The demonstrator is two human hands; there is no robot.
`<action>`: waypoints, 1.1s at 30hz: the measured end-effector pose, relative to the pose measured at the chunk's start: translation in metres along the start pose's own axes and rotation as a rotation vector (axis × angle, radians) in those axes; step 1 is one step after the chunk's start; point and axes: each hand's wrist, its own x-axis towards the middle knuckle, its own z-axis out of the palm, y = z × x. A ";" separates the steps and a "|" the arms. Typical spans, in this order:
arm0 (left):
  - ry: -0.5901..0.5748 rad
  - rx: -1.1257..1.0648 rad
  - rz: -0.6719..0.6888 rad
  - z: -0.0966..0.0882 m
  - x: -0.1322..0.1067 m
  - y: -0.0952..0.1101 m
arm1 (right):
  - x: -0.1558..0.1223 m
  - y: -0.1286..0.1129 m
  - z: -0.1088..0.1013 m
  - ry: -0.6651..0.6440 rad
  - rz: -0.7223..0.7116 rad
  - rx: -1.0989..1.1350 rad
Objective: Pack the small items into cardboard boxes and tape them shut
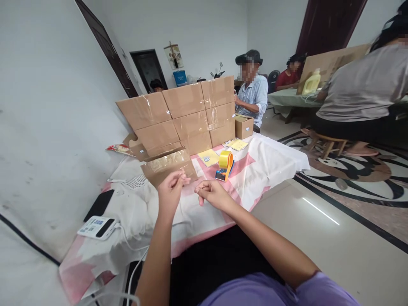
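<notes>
Head view: a worktop point(274, 159) under a pink-and-white cloth stands by a white wall in a tiled room where other people sit at a second table. Stacked cardboard boxes point(185, 117) line its far edge; a yellow tape dispenser point(225, 165) and yellow sheets point(208, 157) lie before them. Left hand point(170, 189) pinches shut on the edge of a flattened carton point(167, 165). Right hand point(212, 192) is loosely curled just beside it, holding nothing I can make out.

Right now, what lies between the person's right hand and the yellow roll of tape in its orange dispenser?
In the head view, only bare pink-and-white tablecloth lies between the right hand and the yellow tape roll in its orange dispenser.
</notes>
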 end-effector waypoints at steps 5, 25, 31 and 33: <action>0.157 0.325 0.032 -0.035 0.088 -0.016 | 0.029 -0.020 -0.010 0.011 -0.018 -0.016; -0.357 0.795 0.155 -0.043 0.109 -0.080 | 0.179 -0.097 0.020 0.136 -0.239 -0.031; -0.331 0.676 0.145 -0.042 0.109 -0.081 | 0.200 -0.040 0.017 0.145 0.102 -0.119; -0.305 0.601 0.131 -0.044 0.111 -0.081 | 0.205 -0.044 0.015 0.139 0.138 -0.100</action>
